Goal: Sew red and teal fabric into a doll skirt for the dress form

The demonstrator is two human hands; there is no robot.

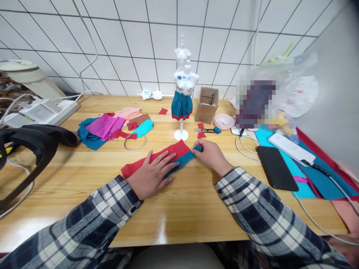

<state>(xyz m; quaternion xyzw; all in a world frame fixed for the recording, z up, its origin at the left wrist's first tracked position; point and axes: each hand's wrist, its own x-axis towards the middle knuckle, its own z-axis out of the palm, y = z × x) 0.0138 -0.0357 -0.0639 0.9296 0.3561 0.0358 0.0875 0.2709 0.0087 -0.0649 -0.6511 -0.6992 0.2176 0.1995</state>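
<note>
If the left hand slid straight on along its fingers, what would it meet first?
Likely the right hand, its fingertips pinching the teal fabric strip; depth makes exact contact uncertain.

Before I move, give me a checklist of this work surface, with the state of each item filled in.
1. Left hand flat across the red fabric and the blue fabric: ok.
2. Right hand fingers closed on the blue fabric's end: ok.
3. Edges lined up under the left hand: cannot tell, the hand covers them.
4. Snips apart from the fabric under the hands: ok.
5. Snips off the red scraps: not ok, they lie across them.
6. Front dress form, in its blue skirt, upright on its stand: ok.
</note>
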